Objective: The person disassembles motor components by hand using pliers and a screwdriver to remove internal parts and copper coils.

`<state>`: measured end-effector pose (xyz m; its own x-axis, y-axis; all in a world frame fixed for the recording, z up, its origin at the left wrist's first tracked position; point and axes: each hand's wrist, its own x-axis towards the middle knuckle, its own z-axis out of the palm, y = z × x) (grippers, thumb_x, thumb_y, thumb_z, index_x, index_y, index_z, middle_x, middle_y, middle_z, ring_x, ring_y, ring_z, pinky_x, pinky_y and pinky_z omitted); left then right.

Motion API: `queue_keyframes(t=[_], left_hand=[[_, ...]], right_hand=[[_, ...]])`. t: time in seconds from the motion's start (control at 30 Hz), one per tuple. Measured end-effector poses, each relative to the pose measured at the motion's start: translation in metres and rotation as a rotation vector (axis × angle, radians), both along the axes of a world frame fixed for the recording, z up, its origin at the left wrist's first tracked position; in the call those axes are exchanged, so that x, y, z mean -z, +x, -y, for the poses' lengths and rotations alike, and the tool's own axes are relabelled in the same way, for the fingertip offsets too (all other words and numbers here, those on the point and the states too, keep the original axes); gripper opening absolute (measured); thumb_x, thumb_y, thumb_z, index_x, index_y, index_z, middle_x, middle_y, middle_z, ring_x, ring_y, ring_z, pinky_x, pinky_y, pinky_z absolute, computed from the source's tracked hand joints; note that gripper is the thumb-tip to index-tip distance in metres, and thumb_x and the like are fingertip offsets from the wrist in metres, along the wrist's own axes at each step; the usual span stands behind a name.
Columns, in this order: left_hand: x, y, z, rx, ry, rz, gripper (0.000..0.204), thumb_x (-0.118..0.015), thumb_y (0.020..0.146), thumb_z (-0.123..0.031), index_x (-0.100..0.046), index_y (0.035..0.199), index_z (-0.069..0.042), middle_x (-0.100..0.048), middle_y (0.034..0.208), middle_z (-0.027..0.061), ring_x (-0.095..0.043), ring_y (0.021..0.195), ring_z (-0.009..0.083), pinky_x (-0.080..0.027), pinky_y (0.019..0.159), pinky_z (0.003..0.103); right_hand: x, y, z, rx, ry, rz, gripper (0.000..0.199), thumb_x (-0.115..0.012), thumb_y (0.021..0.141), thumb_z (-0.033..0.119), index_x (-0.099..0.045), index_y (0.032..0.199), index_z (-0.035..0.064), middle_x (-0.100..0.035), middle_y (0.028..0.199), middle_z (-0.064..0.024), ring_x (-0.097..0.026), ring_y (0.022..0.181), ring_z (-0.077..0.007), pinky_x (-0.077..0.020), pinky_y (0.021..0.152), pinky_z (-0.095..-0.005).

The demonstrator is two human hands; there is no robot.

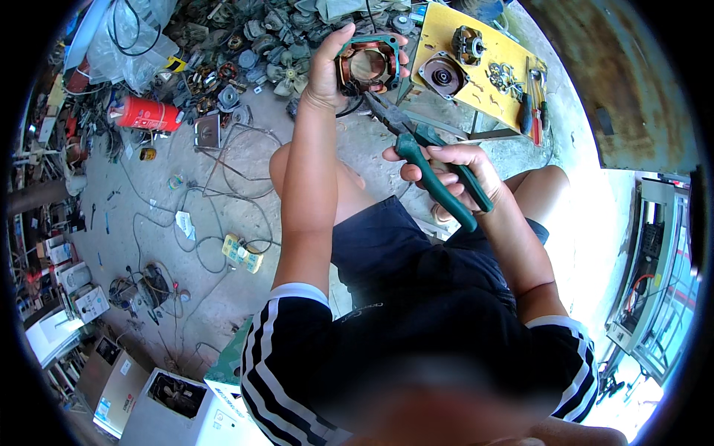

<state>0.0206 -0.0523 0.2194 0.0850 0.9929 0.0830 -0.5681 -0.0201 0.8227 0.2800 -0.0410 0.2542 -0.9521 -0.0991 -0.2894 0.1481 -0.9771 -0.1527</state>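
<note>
Floor: While a pale yellow power strip lies on the grey floor, a red can rests on its side farther off, beside the heap.
Heap: Grimy motor parts pile up along the far side of the room.
Boxes: A white box and a brown one stand at the lower left.
Table: On the yellow table, a round housing sits by the near left corner, a motor core toward the far edge, small metal bits right of the middle, screwdrivers along the right edge.
Copper-wound ring: The ring is held up left of the table, beyond the right hand.
Left hand: The left hand clasps the ring between thumb and fingers.
Right hand: The right hand is wrapped around green-handled pliers.
Pliers: Their tip meets the ring's near rim; whether they pinch anything, I cannot tell.
</note>
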Motion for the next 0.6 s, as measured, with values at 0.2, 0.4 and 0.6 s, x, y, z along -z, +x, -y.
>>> queue_keyframes(t=[0.2, 0.4, 0.6], left_hand=[[0.017, 0.005, -0.016, -0.289, -0.074, 0.172, 0.072, -0.039, 0.092, -0.056, -0.056, 0.121, 0.008, -0.066, 0.108, 0.0220, -0.067, 0.098, 0.0367, -0.052, 0.092, 0.045], [0.037, 0.001, -0.025, -0.605, -0.118, 0.353, 0.061, -0.040, 0.091, -0.047, -0.057, 0.110, 0.009, -0.065, 0.101, 0.0225, -0.063, 0.097, 0.0388, -0.051, 0.092, 0.053], [0.050, -0.003, -0.028, -0.613, -0.294, 0.608, 0.070, -0.037, 0.085, -0.058, -0.057, 0.111, 0.003, -0.065, 0.106, 0.0184, -0.060, 0.105, 0.0342, -0.044, 0.082, 0.047]], right_hand=[[0.022, -0.006, 0.007, -0.072, 1.512, 0.197, 0.038, -0.053, 0.098, 0.023, -0.051, 0.128, -0.0013, -0.067, 0.092, -0.0101, -0.055, 0.055, -0.0151, -0.0476, 0.057, -0.0294], [0.024, -0.025, 0.030, 0.029, 2.280, 0.602, 0.042, -0.061, 0.088, 0.021, -0.052, 0.121, -0.0039, -0.066, 0.087, -0.0273, -0.066, 0.083, -0.0408, -0.0530, 0.074, -0.0464], [0.047, -0.037, 0.029, 0.187, 2.374, 0.566, 0.040, -0.058, 0.094, 0.022, -0.050, 0.126, -0.0004, -0.067, 0.090, -0.0248, -0.068, 0.079, -0.0363, -0.0534, 0.073, -0.0446]])
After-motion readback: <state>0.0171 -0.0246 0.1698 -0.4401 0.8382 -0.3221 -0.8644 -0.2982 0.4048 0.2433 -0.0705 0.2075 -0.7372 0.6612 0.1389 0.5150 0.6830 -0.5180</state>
